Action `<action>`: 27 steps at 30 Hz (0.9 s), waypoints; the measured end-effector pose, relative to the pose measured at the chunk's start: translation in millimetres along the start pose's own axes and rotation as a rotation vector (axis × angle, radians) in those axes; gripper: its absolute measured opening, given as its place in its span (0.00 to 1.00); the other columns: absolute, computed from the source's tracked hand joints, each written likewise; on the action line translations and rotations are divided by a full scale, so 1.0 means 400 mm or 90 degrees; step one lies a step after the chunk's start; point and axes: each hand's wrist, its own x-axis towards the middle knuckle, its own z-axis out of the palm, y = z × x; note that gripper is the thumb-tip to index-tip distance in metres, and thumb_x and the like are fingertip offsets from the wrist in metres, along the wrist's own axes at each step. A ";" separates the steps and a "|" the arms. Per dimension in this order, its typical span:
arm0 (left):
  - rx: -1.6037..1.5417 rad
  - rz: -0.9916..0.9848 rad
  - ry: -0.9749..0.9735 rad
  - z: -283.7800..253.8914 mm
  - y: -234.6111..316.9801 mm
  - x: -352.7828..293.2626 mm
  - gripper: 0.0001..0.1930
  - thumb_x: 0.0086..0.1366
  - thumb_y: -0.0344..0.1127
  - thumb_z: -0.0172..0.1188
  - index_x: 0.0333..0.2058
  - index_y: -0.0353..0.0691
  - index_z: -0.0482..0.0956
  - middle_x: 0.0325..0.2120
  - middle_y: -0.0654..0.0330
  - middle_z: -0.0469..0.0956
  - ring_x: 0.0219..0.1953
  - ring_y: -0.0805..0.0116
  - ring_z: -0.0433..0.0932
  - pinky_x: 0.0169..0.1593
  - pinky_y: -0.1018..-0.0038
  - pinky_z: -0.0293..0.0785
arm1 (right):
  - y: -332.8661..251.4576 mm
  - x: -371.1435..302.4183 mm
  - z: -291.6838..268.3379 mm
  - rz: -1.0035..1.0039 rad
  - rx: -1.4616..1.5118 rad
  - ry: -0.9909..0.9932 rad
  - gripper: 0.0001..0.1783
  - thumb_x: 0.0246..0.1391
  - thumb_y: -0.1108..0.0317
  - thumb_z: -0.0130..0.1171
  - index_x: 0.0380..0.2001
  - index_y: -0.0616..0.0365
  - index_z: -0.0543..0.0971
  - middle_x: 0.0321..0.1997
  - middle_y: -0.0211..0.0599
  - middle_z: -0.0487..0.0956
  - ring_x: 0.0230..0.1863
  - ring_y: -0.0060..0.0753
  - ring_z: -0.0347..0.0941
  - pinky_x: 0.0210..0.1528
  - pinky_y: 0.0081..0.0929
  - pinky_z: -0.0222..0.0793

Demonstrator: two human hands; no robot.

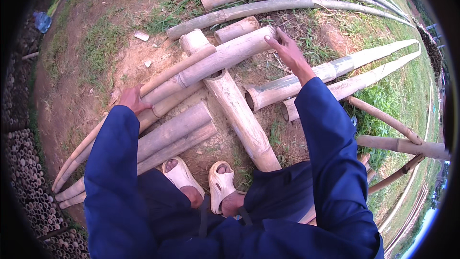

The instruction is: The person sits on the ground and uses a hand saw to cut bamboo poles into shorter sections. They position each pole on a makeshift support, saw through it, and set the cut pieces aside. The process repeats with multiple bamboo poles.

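Two hands on one thick bamboo pole lying aslant over the pile.

Much of the left hand hides behind its blue sleeve; its fingers seem curled about the pole's lower end, though the grip is hard to make out. At the pole's upper cut end the right hand rests with fingers spread flat on top. Beneath the pole another bamboo section crosses toward two pale sandals. Left of the pole, a small flat white scrap lies on bare dirt, and farther left a clear plastic bottle, blurred at the rim. Stacked bamboo ends line the frame's lower left edge.
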 end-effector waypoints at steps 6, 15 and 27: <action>-0.053 0.006 0.031 0.032 -0.058 -0.001 0.44 0.41 0.48 0.83 0.56 0.32 0.78 0.44 0.38 0.84 0.52 0.40 0.82 0.59 0.56 0.76 | -0.013 -0.346 -0.093 -0.149 -0.205 0.026 0.39 0.61 0.58 0.68 0.70 0.63 0.68 0.71 0.59 0.71 0.73 0.56 0.66 0.75 0.44 0.61; -0.172 0.095 0.104 0.060 -0.056 0.021 0.36 0.56 0.52 0.76 0.56 0.35 0.73 0.49 0.39 0.82 0.55 0.41 0.80 0.59 0.55 0.73 | 0.456 -1.153 -0.286 0.352 -0.014 0.408 0.19 0.66 0.69 0.61 0.57 0.65 0.79 0.45 0.39 0.83 0.44 0.31 0.80 0.50 0.30 0.75; -0.202 0.085 0.100 0.065 -0.068 0.062 0.26 0.67 0.54 0.67 0.49 0.39 0.70 0.41 0.42 0.80 0.45 0.43 0.79 0.52 0.55 0.72 | 0.411 -1.425 -0.007 0.169 -0.656 0.295 0.25 0.59 0.67 0.63 0.59 0.62 0.74 0.42 0.50 0.80 0.43 0.64 0.77 0.48 0.47 0.74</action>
